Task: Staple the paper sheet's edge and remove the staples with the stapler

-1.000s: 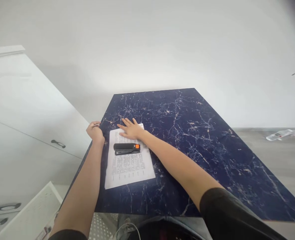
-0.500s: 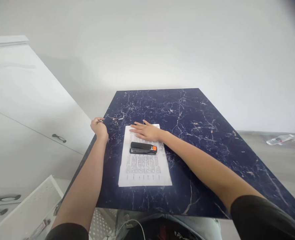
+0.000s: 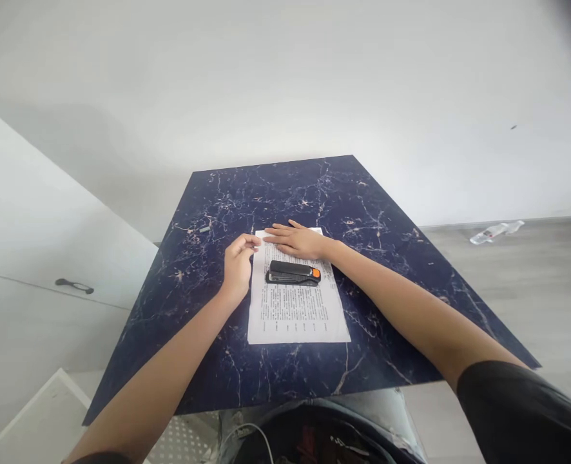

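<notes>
Printed sheets of paper (image 3: 299,322) lie on the dark blue marbled table. A black stapler (image 3: 292,272) with an orange patch rests across them. My right hand (image 3: 299,241) lies flat, fingers spread, on the upper part of the paper above the stapler. At the paper's upper left corner is my left hand (image 3: 240,258), its thumb and fingertips drawn together. What those fingers hold, if anything, is too small to make out. Left of the paper sits a small grey strip (image 3: 205,229), perhaps staples.
The marbled table (image 3: 392,258) stands near a white wall (image 3: 266,84). White drawers with a dark handle (image 3: 74,285) are on the left, with a white perforated panel (image 3: 38,419) below. A clear plastic bottle (image 3: 495,232) lies on the floor at right.
My left hand has come from the table's left edge rightward to the paper's upper left corner. My right hand stays flat on the paper. The whole view has shifted a little.
</notes>
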`<state>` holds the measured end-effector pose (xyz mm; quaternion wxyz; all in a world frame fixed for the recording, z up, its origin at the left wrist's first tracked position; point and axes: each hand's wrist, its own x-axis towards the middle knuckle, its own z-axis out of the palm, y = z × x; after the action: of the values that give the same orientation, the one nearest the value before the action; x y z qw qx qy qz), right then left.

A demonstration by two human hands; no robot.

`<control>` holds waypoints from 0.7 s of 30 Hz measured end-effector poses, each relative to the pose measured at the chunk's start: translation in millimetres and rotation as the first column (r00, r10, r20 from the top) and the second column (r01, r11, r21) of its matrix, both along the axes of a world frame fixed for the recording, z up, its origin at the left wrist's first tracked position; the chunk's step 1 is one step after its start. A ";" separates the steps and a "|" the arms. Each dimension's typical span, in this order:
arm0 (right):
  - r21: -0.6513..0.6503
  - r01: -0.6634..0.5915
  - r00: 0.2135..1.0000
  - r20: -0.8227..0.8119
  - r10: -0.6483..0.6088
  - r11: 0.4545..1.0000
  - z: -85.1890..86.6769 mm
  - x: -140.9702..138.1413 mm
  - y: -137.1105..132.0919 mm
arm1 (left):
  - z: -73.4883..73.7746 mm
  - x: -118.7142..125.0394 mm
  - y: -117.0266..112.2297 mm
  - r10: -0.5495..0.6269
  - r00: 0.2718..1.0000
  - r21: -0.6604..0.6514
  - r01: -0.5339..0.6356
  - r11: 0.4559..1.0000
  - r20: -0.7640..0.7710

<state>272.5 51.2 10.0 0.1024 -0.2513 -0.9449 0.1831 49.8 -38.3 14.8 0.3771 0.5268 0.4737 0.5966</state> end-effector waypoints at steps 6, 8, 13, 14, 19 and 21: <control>-0.188 0.443 0.658 -0.596 -0.460 0.877 16.7 5.7 -27.3 | -10.8 11.9 -12.2 -0.012 1.000 -0.052 0.012 0.999 0.009; -0.366 0.531 0.400 -0.687 -0.607 0.764 26.5 13.7 -52.0 | -12.0 11.0 -13.1 0.010 1.000 -0.052 -0.010 0.999 0.008; -0.718 0.341 0.428 -0.457 -0.780 0.607 42.6 35.5 -123.7 | -8.8 13.5 -17.0 -0.015 0.998 -0.061 0.019 0.998 0.065; -0.778 0.295 0.452 -0.398 -0.799 0.554 42.6 38.1 -134.3 | -8.2 14.2 -17.4 -0.013 0.997 -0.062 0.018 0.998 0.081; -0.948 0.102 0.468 -0.222 -0.855 0.302 34.2 40.8 -153.9 | -8.0 15.1 -16.1 0.010 0.979 -0.079 0.006 0.997 0.202; -0.970 0.040 0.484 -0.192 -0.854 0.241 32.4 40.2 -152.3 | -7.9 14.9 -15.5 0.011 0.975 -0.090 0.010 0.996 0.224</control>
<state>312.7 -101.1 42.4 0.3665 -0.4626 -0.4292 0.6837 64.8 -53.8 6.9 0.4514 0.4384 0.4547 0.6303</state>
